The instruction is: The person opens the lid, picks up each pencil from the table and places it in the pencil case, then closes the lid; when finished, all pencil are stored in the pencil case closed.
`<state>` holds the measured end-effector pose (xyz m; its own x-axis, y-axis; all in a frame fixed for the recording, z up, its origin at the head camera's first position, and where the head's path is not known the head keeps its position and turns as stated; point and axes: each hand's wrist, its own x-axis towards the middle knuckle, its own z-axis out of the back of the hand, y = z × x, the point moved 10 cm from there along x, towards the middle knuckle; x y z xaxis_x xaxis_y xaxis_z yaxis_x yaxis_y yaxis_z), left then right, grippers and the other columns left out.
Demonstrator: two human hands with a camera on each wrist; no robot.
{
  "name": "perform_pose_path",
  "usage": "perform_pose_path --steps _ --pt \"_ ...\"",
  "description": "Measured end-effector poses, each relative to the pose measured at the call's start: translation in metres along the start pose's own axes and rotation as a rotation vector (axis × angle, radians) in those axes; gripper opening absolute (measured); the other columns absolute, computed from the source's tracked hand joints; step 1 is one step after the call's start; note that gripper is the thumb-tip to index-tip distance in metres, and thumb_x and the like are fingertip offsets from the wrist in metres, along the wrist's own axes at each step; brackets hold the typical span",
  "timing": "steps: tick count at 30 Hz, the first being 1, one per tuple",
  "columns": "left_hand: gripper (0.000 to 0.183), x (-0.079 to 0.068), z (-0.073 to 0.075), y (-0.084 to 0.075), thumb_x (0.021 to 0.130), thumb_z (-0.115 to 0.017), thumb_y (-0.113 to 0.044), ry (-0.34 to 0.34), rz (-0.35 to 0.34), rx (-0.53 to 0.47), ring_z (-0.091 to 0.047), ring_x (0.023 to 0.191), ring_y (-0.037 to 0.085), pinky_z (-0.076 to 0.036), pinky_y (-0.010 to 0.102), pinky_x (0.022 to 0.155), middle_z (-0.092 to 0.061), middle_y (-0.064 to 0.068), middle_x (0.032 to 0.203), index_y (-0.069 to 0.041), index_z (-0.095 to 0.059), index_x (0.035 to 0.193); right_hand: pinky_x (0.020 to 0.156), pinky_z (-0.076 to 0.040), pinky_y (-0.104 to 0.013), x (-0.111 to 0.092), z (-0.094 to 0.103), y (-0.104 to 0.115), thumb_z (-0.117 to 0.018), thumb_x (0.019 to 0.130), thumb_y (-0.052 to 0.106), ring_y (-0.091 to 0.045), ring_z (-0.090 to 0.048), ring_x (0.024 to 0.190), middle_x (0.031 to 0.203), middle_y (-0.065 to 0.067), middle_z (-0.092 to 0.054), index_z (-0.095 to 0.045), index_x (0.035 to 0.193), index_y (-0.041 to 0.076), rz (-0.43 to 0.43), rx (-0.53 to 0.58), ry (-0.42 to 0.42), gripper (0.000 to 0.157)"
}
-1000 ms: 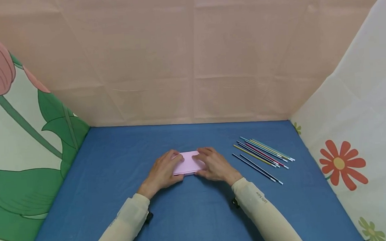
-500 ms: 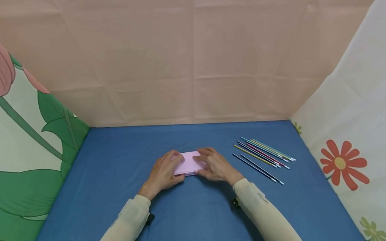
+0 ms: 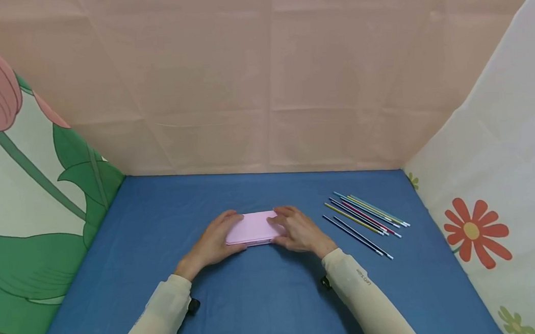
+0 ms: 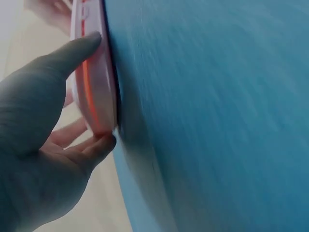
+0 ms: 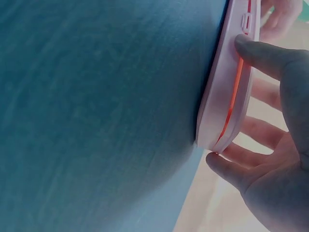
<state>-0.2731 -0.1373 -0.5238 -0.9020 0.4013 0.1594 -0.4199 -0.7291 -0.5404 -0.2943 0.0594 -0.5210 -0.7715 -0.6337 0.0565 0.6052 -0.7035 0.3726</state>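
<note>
A pink hard-shell pencil case [image 3: 252, 227] lies flat on the blue-covered table. My left hand [image 3: 213, 239] holds its left end, thumb on the front side and fingers round the far side. At the opposite end, my right hand [image 3: 301, 231] grips it in the same way. The left wrist view shows an orange seam along the side of the case [image 4: 100, 99], with the left thumb across it. In the right wrist view the right thumb presses near a small front latch on the case [image 5: 219, 111]. What is inside is hidden.
Several pencils [image 3: 364, 214] in blue, yellow, red and dark colours lie in a loose slanted group right of the hands. A beige cloth wall [image 3: 262, 85] stands behind the blue table [image 3: 168, 203]. Patterned cloths hang on the left and right.
My left hand has slid outward to the left along the pencil case, uncovering more of its lid. My right hand stays in nearly the same place.
</note>
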Motion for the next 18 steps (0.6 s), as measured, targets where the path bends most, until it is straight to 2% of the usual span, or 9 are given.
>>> perform_pose_path --steps 4,9,18 --pt "0.079 -0.011 0.011 0.006 0.089 -0.098 -0.017 -0.023 0.021 -0.022 -0.062 0.149 0.046 -0.051 0.064 0.124 -0.062 0.023 0.162 -0.002 -0.061 0.158 0.129 -0.045 -0.068 -0.001 0.0 -0.001 -0.084 0.102 0.04 -0.047 -0.05 0.16 0.17 -0.019 -0.058 -0.07 0.154 0.012 -0.003 -0.008 -0.004 0.06" --pt "0.082 -0.015 0.014 0.011 0.088 -0.099 -0.014 -0.022 0.037 -0.042 -0.061 0.151 0.045 -0.05 0.064 0.125 -0.064 0.021 0.161 -0.002 -0.059 0.159 0.129 -0.044 -0.069 -0.003 0.002 -0.001 -0.085 0.102 0.037 -0.046 -0.05 0.161 0.17 -0.019 -0.058 -0.07 0.154 0.011 0.001 0.009 0.002 0.06" --pt "0.095 -0.013 0.016 0.016 0.085 -0.101 -0.015 -0.03 0.053 -0.056 -0.058 0.153 0.047 -0.048 0.068 0.125 -0.059 0.023 0.165 -0.004 -0.052 0.166 0.129 -0.044 -0.069 0.003 0.014 -0.002 -0.078 0.107 0.03 -0.047 -0.054 0.158 0.17 -0.023 -0.056 -0.065 0.159 0.01 -0.026 0.18 0.052 0.058"
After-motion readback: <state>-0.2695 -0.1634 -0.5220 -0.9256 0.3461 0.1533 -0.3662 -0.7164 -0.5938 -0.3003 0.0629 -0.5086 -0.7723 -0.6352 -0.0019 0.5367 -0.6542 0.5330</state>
